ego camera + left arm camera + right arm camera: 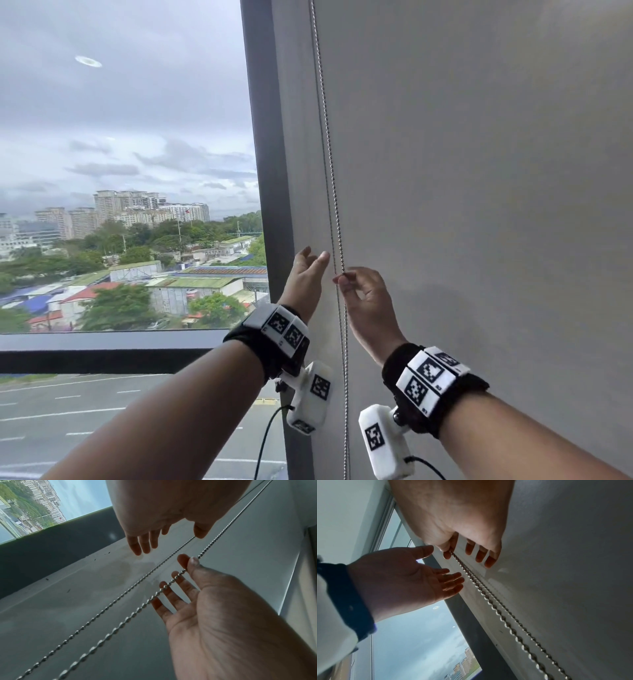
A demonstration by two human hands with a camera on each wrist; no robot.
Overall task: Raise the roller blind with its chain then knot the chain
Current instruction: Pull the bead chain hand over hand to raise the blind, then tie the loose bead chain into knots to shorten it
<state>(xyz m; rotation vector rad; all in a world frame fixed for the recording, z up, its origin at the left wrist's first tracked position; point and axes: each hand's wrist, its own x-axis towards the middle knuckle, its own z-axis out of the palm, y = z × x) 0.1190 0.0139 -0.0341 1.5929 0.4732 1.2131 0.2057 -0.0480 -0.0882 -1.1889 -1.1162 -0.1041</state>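
My right hand [363, 291] pinches one strand of the bead chain [329, 150] between thumb and forefinger, other fingers loosely spread. The chain hangs in two strands down the left edge of the grey roller blind [479, 171], which is lowered and covers the pane in front of me. My left hand [306, 277] is beside the chain, just left of it, palm toward it, fingers straight and relaxed, holding nothing. Left wrist view shows the second strand running past my left thumb; can't tell if it touches. Dark window frame [263, 154] stands left of the blind, city and cloudy sky behind the glass [120, 137].
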